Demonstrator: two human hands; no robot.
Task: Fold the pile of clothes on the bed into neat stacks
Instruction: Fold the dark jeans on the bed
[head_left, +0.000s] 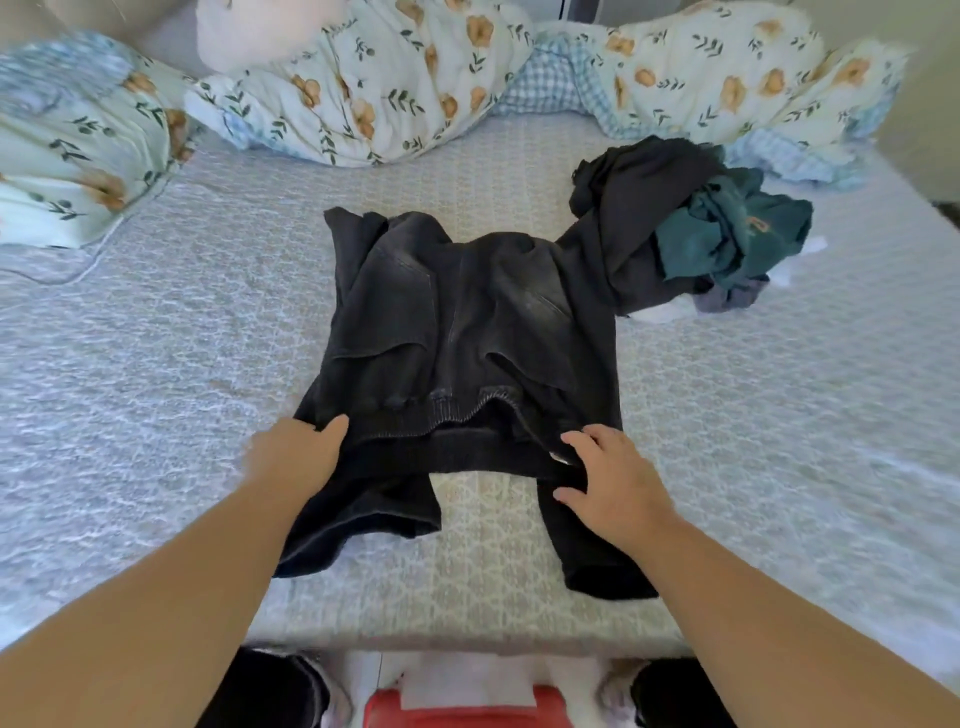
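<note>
Bed under a pale quilted cover, with a flowered duvet bunched along its far edge. A black jacket lies spread at the bed's middle. The unfolded clothes pile sits on the bed just beyond the jacket's right shoulder. Left hand grips the jacket's near left hem, fingers curled under; right hand rests on the near right hem, fingers spread.

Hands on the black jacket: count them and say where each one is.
2. The left hand grips the black jacket at its near left hem; the right hand rests on the near right hem.
</note>
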